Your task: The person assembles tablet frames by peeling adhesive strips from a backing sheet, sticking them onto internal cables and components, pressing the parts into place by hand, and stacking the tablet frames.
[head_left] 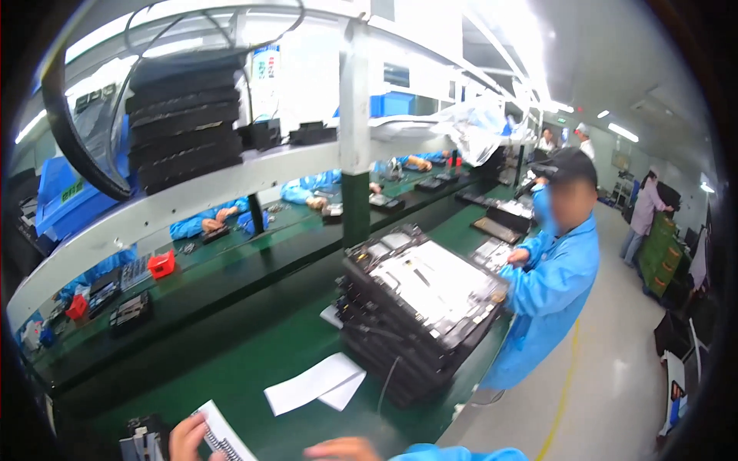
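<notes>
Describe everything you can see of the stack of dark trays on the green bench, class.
The stack of trays stands on the green bench, right of centre. It is made of many flat, black, plastic-looking trays piled unevenly, so the edges step. The top tray holds pale grey flat panels with small dark parts. A thin cable hangs down its front. A co-worker in a blue coat stands at its right end, one hand near the top corner. White paper sheets lie just in front, apart.

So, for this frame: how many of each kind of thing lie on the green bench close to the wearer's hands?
Spiral notebook, under the left hand: 1
White paper sheets: 2
Stack of dark trays: 1
Total: 4
The right hand is blurred and seems to hold nothing.
</notes>
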`<state>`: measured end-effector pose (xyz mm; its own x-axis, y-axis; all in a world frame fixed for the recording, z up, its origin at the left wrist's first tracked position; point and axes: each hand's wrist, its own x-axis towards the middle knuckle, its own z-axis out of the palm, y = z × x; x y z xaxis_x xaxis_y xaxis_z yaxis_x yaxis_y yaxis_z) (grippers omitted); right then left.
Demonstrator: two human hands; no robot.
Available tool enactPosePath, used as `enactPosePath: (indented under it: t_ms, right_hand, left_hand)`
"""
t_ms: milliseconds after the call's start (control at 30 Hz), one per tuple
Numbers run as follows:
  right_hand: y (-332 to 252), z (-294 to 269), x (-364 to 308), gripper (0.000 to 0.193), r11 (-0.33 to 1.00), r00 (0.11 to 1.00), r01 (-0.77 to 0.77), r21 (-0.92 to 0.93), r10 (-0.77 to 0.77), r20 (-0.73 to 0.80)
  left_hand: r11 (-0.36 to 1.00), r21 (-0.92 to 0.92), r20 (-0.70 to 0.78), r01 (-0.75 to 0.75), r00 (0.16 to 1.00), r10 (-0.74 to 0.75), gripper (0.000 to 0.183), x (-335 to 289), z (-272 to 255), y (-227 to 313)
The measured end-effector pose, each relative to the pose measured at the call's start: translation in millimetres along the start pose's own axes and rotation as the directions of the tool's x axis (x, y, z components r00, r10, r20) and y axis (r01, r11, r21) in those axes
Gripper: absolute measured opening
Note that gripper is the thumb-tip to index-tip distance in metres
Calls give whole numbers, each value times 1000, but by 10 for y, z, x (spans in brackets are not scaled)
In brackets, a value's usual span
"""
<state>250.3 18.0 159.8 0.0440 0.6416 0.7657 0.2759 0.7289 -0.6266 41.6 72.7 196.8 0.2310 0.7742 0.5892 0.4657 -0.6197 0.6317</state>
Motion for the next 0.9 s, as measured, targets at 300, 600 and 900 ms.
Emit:
enactPosePath:
  t_ms: [300, 600, 900]
  right_hand:
    - [534, -1290, 332, 76, 466, 823, -387, -795, -214, -526]
    - [523, -1517, 382, 90, 652, 823, -349, -673, -130, -553]
    - [631, -1454, 361, 69, 595, 786, -334, -731, -251, -565]
  left_hand:
    - [950, -182, 42, -255, 963, 267, 53, 2021, 2364, -240]
    - [741, -627, 444, 242, 892, 85, 32, 2322, 2681, -219]
    - [587, -753, 357, 298, 934, -16, 32, 2143, 2630, 41]
